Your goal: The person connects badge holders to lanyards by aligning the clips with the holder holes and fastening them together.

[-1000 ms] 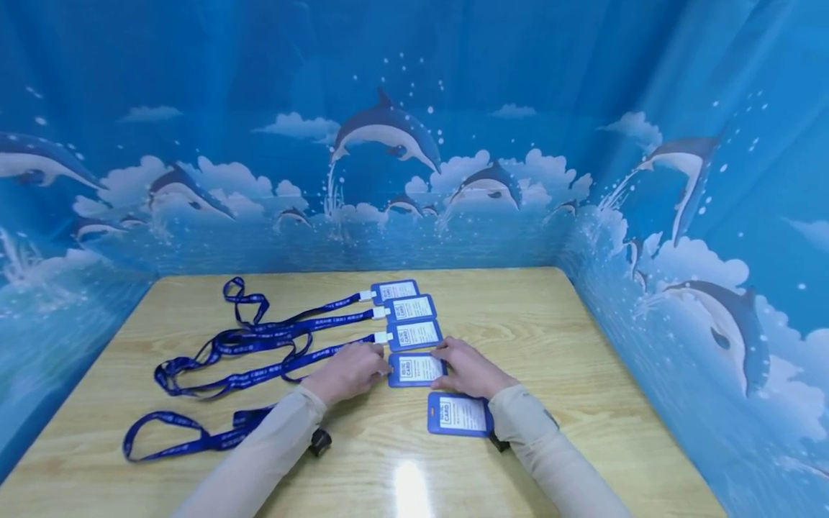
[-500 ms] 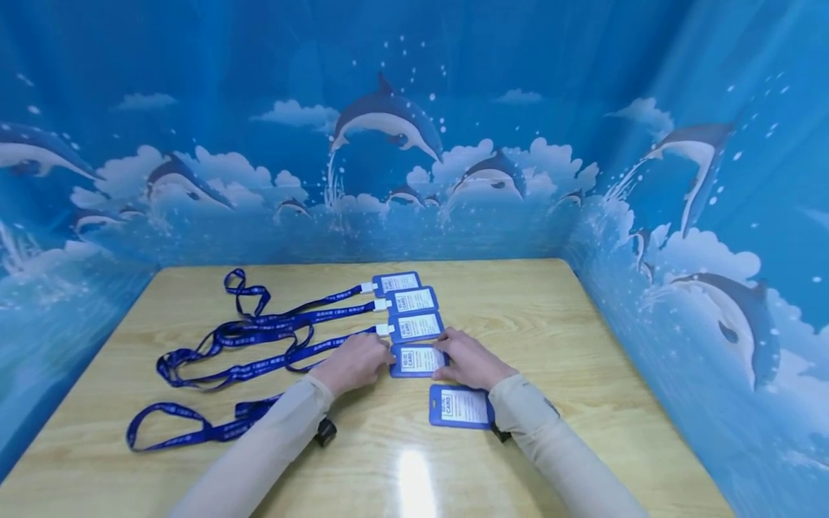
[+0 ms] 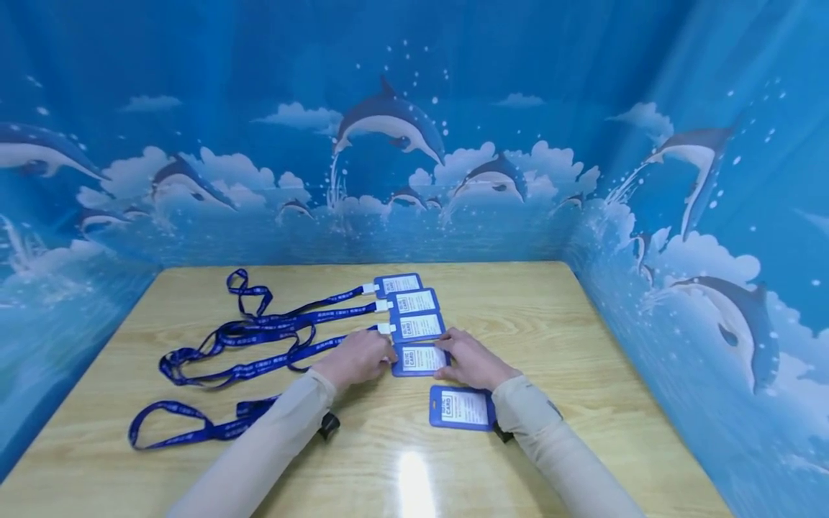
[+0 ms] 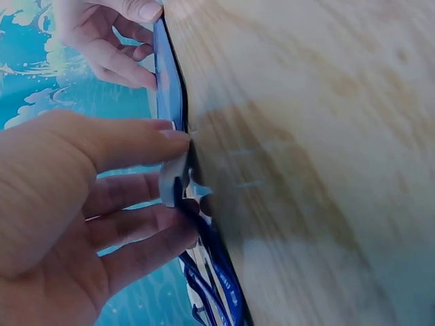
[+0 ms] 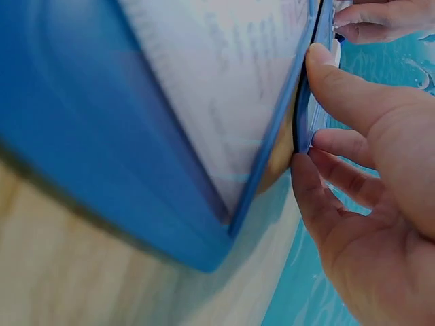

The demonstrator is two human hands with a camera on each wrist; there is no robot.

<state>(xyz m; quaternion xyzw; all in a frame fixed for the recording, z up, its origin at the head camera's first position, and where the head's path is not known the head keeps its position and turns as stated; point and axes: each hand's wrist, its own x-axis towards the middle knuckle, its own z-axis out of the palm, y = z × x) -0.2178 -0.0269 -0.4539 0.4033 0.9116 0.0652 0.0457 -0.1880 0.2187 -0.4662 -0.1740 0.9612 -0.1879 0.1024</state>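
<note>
A blue badge holder (image 3: 421,359) with a white card lies flat between the two hands. At its right edge, my right hand (image 3: 476,361) grips it, thumb and fingertips on the rim in the right wrist view. My left hand (image 3: 359,360) is at its left end. There it pinches a whitish lanyard clip (image 4: 168,187) with thumb and fingers, a blue strap (image 4: 224,278) trailing from it. The head view hides this clip behind the hand, and whether it is fastened to the holder I cannot tell. Another badge holder (image 3: 461,408), with no strap seen on it, lies by the right wrist.
Three badge holders, the nearest one (image 3: 417,327) just beyond the hands, have white clips and blue lanyards (image 3: 252,369) stretching left. A separate blue lanyard (image 3: 223,430) lies front left, partly under the left sleeve. A dolphin-print curtain (image 3: 388,223) borders the wooden table (image 3: 550,309).
My left fingertips have come up against the holder's left end and now cover its slot. The right hand keeps its grip. The head view has shifted slightly.
</note>
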